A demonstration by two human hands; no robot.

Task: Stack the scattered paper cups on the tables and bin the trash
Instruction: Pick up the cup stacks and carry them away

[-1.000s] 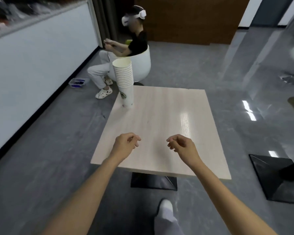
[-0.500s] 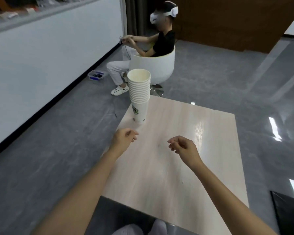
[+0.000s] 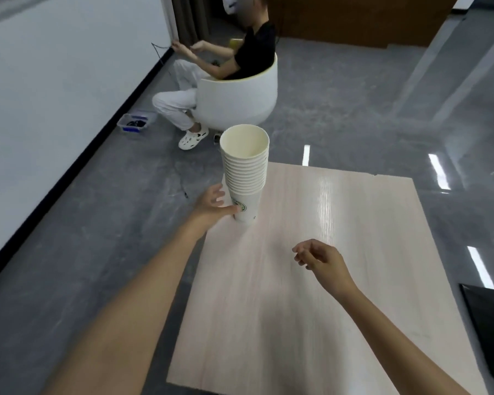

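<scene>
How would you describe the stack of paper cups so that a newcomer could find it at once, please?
Start at the pale wooden table on the grey floor. At its far left corner stands the stack of paper cups, upright, with the left hand at its base. It is the only thing on the tabletop: white nested rims and a green round logo on the bottom cup.

A stack of paper cups [image 3: 246, 178] stands upright near the far left corner of the table [image 3: 354, 280]. The left hand [image 3: 211, 205] sits at its left, seemingly touching the bottom cup; the right hand [image 3: 322, 262] hovers nearer, mid-table. Behind, a seated person [image 3: 240, 58] occupies a chair [image 3: 240, 98].
</scene>
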